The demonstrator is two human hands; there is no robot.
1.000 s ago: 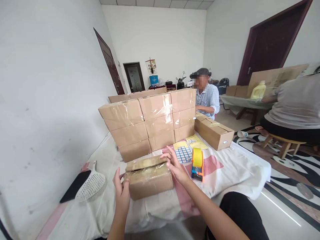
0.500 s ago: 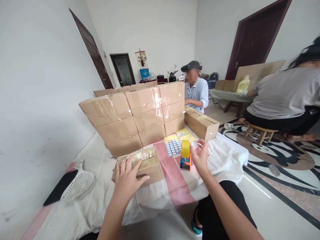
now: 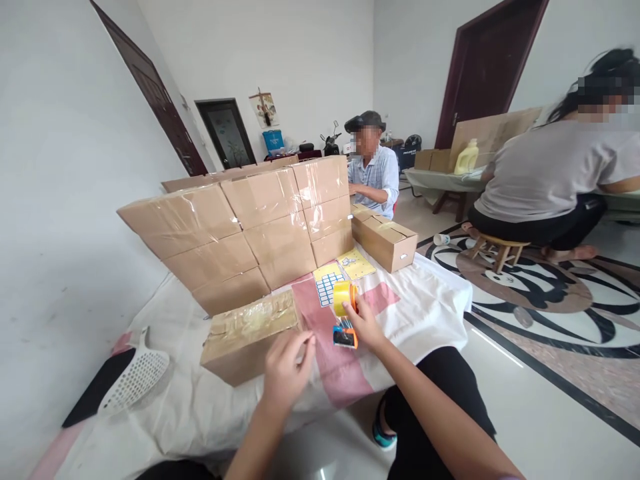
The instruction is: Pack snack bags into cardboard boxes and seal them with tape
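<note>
A tape dispenser with a yellow roll [image 3: 342, 299] and an orange and blue frame is gripped in my right hand [image 3: 367, 323], above the cloth-covered table. Beside the near right corner of a taped cardboard box [image 3: 245, 333] is my left hand [image 3: 289, 367], its fingers curled in toward the thumb with nothing visible in them. Shiny clear tape runs along the top of that box. Behind the dispenser lie a sheet of blue-edged labels [image 3: 329, 288] and a yellow patterned card [image 3: 356, 264].
Stacked cardboard boxes [image 3: 240, 233] form a wall at the table's back. A long box [image 3: 385, 239] lies at the right. A white perforated scoop-shaped thing [image 3: 135, 380] rests at the left. One person [image 3: 377, 170] sits behind the boxes; another [image 3: 555, 180] sits on a stool at the right.
My left hand has come off the top of the box, moved right and curled its fingers. My right hand has taken hold of the tape dispenser and tilted it. The view has shifted slightly right.
</note>
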